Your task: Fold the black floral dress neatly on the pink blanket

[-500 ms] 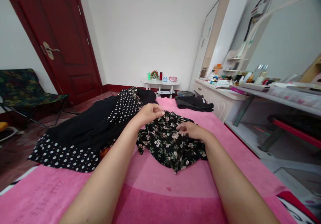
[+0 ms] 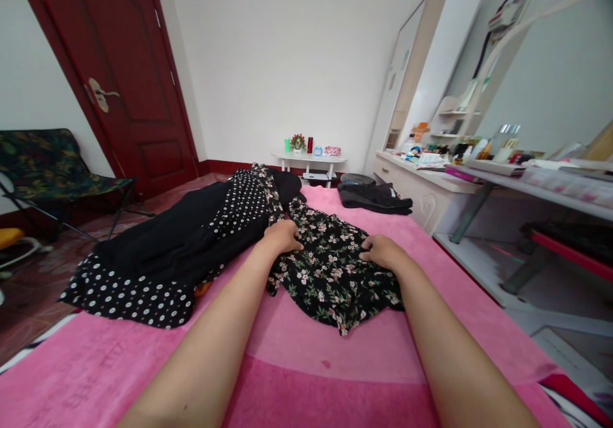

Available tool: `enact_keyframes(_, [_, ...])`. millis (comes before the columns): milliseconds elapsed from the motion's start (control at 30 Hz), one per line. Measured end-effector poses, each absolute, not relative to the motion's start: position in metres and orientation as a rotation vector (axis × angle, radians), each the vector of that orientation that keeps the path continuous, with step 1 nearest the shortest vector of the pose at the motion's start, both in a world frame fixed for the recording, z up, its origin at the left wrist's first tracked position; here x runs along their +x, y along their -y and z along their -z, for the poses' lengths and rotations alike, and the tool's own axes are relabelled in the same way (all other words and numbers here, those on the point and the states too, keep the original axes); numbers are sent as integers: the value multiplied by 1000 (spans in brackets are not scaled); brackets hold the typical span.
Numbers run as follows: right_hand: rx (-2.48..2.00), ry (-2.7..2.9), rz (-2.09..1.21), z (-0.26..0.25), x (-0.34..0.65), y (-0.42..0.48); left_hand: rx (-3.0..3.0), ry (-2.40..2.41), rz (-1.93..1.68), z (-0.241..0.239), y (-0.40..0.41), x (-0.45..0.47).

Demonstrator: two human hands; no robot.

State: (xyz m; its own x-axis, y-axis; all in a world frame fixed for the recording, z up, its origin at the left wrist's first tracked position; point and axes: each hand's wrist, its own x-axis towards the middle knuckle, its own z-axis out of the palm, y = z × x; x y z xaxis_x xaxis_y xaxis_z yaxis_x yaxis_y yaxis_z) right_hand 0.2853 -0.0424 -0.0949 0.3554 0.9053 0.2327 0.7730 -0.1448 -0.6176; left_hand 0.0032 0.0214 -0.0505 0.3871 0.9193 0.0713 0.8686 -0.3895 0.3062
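Head view: left hand sits just left of frame center, back up, wrist roughly straight, left forearm running in from the bottom edge and angled up-right. Its fingers are curled over the left edge of the floral cloth, thumb toward frame right; a gap shows between thumb and forefinger, can't tell if the other fingers pinch fabric. Right hand is right of center, slightly lower, bent inward toward frame left, right forearm coming up-left from the lower right. Fingers curled, thumb close to forefinger, tips on the cloth's right side; can't tell whether they're clamped on it. Hands well apart, cloth between them. Cloth is center frame, lying on the pink blanket, mostly flat with some wrinkles. Long axis runs diagonally, upper left to lower right; narrower end at upper left, by the polka-dot garment, and one pointed corner aimed at the bottom of the frame. Black garment lies with the polka-dot one, left of center. Folded dark clothes on the blanket, upper right of the cloth. White table upper middle, against the wall.
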Motion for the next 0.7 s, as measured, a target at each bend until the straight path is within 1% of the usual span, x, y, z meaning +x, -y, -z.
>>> enact_keyframes(67, [-1925,1431,-242,91,285,41,2394,-1597,-575,40,-23,1])
enact_keyframes(133, [-1836,1333,-207,82,285,41,2270,-1541,-1029,30,-24,0])
enact_keyframes(200, [-1610,1102,-163,69,284,43,2001,-1352,-1484,21,-23,0])
enact_keyframes(267, [-1309,822,-136,53,280,47,1689,-1089,-1717,13,-19,2])
enact_keyframes(333, [-1094,637,-105,37,275,53,1435,-849,-1807,7,-14,6])
enact_keyframes(433, [-979,565,-22,17,265,62,1307,-606,-1890,0,-8,10])
enact_keyframes(567, [-934,607,89,1,255,69,1324,-497,-1992,-4,-8,11])
enact_keyframes(700, [-973,672,159,-1,256,71,1293,-483,-2027,-6,-12,8])
